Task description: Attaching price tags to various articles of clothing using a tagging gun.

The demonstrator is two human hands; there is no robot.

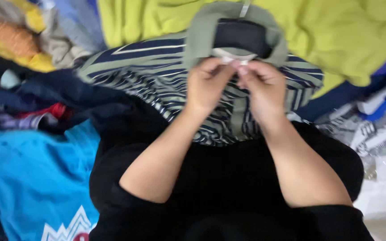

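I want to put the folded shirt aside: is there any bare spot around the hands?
Hardly any. Both hands, left hand and right hand, pinch the striped green collared shirt. Piled clothes crowd the left, around the bright blue printed T-shirt. The smoothest patch is the yellow-green cloth, upper right.
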